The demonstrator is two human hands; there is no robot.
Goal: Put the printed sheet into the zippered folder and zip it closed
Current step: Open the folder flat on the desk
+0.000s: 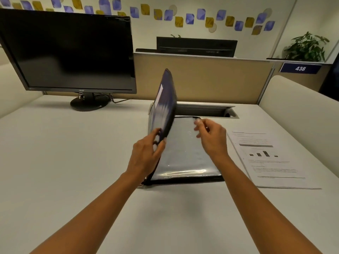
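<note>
The zippered folder (pixel 185 158) lies open on the white desk, its grey inner side facing up and its dark front cover (pixel 165 105) raised nearly upright and blurred. My left hand (pixel 146 154) grips the lower edge of that raised cover. Over the folder's far right part hovers my right hand (pixel 211 136), fingers loosely curled, holding nothing that I can see. The printed sheet (pixel 271 160), with text and a small bar chart, lies flat on the desk just right of the folder, untouched.
A black monitor (pixel 69 52) stands at the back left on its round base. A cable slot (pixel 207 110) in the desk lies right behind the folder. A beige partition (pixel 211 77) closes the far side, and a curved cream divider (pixel 302 107) the right.
</note>
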